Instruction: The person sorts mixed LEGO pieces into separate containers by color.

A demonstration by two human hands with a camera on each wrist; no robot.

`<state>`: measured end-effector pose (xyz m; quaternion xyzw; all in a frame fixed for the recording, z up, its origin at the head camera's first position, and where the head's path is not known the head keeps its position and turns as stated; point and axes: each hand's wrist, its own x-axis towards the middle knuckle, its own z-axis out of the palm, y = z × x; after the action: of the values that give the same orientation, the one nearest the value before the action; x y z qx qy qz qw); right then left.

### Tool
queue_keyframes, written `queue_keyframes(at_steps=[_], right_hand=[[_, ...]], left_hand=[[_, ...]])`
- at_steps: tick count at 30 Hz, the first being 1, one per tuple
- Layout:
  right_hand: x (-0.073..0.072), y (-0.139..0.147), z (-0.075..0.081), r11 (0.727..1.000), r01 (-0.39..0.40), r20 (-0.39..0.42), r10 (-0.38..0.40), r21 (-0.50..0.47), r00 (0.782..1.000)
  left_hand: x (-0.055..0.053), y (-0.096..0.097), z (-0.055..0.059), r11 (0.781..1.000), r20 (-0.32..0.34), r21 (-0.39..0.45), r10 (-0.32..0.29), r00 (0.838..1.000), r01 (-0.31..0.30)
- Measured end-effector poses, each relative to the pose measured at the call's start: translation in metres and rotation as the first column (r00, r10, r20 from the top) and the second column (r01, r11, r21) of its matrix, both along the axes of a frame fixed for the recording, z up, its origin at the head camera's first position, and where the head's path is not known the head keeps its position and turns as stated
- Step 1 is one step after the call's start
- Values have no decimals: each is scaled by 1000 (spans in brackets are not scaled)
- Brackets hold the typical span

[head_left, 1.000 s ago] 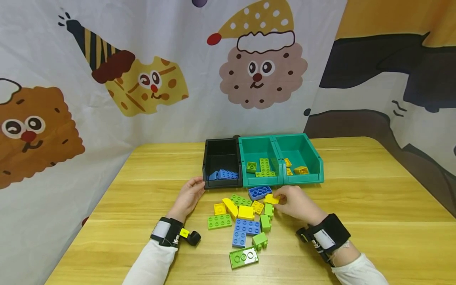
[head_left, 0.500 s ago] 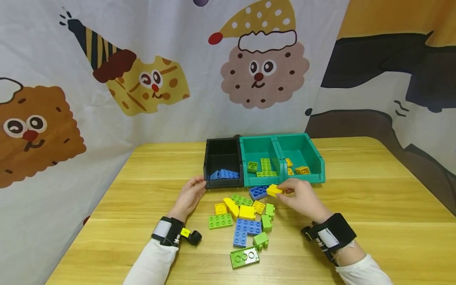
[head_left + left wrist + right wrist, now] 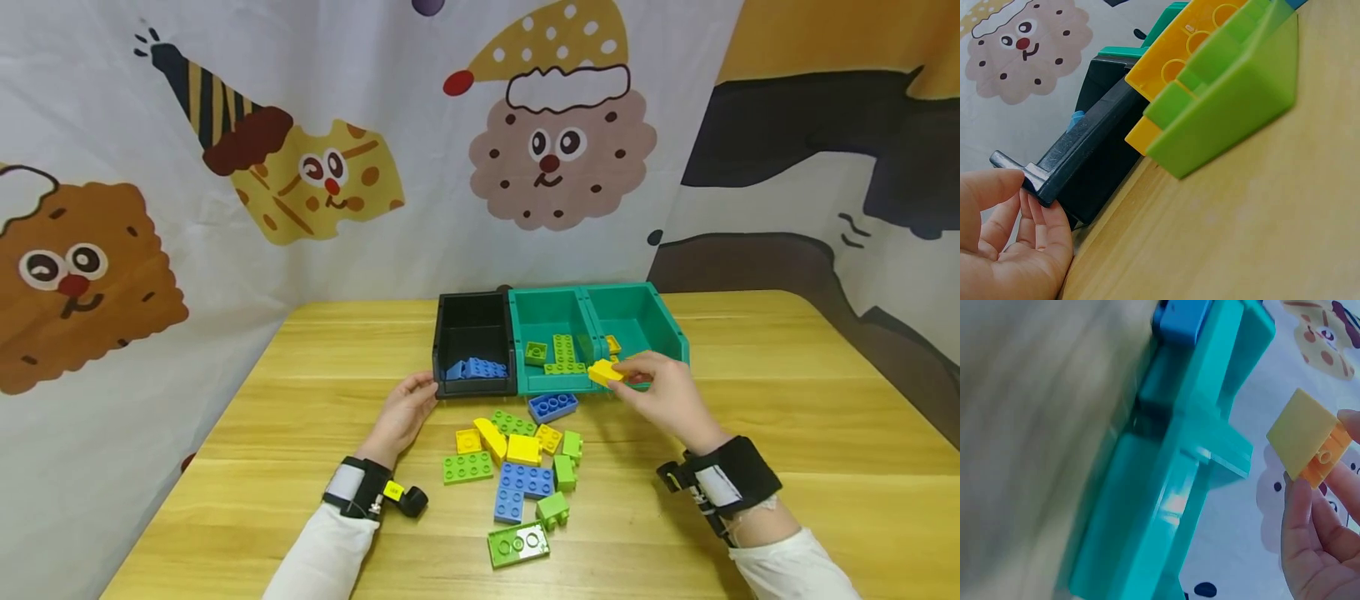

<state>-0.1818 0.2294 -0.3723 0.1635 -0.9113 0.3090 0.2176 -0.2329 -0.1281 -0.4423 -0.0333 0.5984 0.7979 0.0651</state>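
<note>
My right hand (image 3: 670,398) pinches a yellow toy brick (image 3: 604,372) between thumb and fingers, just above the front wall of the right-hand green bin (image 3: 670,332). The brick's hollow underside shows in the right wrist view, where the yellow brick (image 3: 1304,434) is apart from the bins. At the near left corner of the black bin (image 3: 1100,162), my left hand (image 3: 1016,244) grips the rim, thumb on top and fingers below. Blue bricks (image 3: 480,368) lie in the black bin. Green bricks (image 3: 564,352) are in the middle green bin (image 3: 534,308).
In front of the bins lies a loose group of bricks: a dark blue one (image 3: 553,407), a yellow one (image 3: 523,450), a light blue one (image 3: 527,478), several green ones such as the nearest green brick (image 3: 519,544). A printed curtain (image 3: 420,250) hangs behind the table (image 3: 300,367).
My right hand has lifted the yellow brick off the table group and carried it up and right to the right-hand green bin's front. My left hand keeps its grip on the black bin.
</note>
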Motion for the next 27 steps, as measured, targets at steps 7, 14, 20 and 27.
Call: queue_keyframes(at_steps=[7,14,20,27], right_hand=[[-18,15,12,997,77,6,-77,14,997],[-30,25,10,989,131,94,-137,68,986],[-43,28,3,982,125,174,-149,143,973],[-56,30,-5,972,66,209,-114,224,971]], left_hand=[[1,0,2,1000,-1,3,5,1000,-5],[2,1,0,1000,5,4,1,1000,-1],[2,0,1,1000,-4,-4,-3,1000,3],[2,0,0,1000,-11,13,5,1000,-4]])
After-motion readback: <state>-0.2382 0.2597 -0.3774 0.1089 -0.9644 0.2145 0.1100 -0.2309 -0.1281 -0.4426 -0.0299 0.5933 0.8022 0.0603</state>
